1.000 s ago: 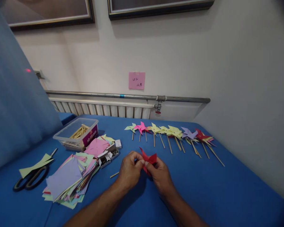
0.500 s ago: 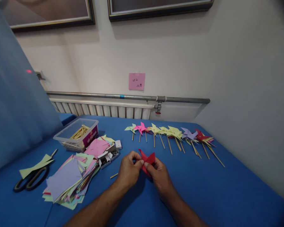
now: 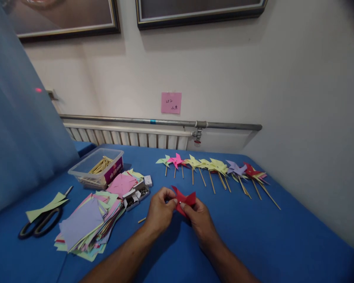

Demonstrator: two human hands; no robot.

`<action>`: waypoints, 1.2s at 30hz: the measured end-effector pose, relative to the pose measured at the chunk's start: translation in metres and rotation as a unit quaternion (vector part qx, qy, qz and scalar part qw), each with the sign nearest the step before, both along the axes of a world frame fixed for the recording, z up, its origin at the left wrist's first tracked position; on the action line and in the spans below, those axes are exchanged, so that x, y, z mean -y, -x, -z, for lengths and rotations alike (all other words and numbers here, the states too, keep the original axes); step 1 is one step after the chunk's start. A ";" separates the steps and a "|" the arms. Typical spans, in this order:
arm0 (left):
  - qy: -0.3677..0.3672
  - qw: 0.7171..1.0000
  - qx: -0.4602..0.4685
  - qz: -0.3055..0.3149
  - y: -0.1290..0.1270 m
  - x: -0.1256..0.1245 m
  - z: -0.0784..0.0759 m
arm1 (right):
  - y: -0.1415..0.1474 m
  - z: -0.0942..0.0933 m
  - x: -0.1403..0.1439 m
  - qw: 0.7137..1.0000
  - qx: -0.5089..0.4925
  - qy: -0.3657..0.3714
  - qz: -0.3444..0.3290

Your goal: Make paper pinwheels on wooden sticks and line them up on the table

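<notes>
A red paper pinwheel (image 3: 186, 199) with folded blades is held between both hands above the blue table. My left hand (image 3: 161, 210) is closed, its thumb and fingers pinching the pinwheel's left side. At the right side, my right hand (image 3: 199, 218) is closed on the paper too, its thumb near the centre. A small shiny spot, perhaps a pin head, shows at that centre. Part of a wooden stick (image 3: 142, 220) lies on the table just left of my left wrist. Finished-looking pinwheels on sticks (image 3: 218, 166) lie in a row behind the hands.
On the left are a stack of coloured paper (image 3: 81, 224), scissors (image 3: 47, 222) under green paper strips, and a clear plastic box (image 3: 91, 179) of sticks. Small boxes of metal pins (image 3: 132, 200) stand beside the stack. A radiator and pipe (image 3: 177, 122) run along the wall.
My left thumb has drawn back slightly from the pinwheel's centre, exposing the shiny spot. The red blades have spread a little to the right. The view has shifted slightly.
</notes>
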State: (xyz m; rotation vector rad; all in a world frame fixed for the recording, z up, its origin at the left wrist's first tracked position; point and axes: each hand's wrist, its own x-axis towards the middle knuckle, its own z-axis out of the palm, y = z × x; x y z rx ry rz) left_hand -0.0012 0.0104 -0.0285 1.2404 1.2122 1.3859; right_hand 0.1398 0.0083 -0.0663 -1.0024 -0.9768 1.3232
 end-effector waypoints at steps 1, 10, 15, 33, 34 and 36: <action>0.002 1.000 0.010 0.000 0.000 -0.001 0.001 | 0.000 0.000 -0.001 1.000 -0.002 0.002 -0.001; 0.133 0.976 0.167 0.051 0.003 0.000 -0.008 | 0.003 -0.006 0.003 0.999 -0.054 0.008 -0.002; 0.151 0.972 0.158 0.086 0.004 0.001 -0.008 | 0.001 -0.004 0.002 0.999 -0.035 0.003 -0.010; 0.127 0.987 0.084 0.057 0.008 -0.008 0.003 | 0.000 -0.007 0.005 0.998 -0.036 0.018 -0.041; 0.126 0.987 0.084 0.058 0.008 -0.007 0.003 | 0.000 -0.006 0.005 0.998 -0.035 0.018 -0.040; 0.129 0.986 0.081 0.061 0.007 -0.007 0.003 | 0.000 -0.005 0.004 0.999 -0.034 0.023 -0.036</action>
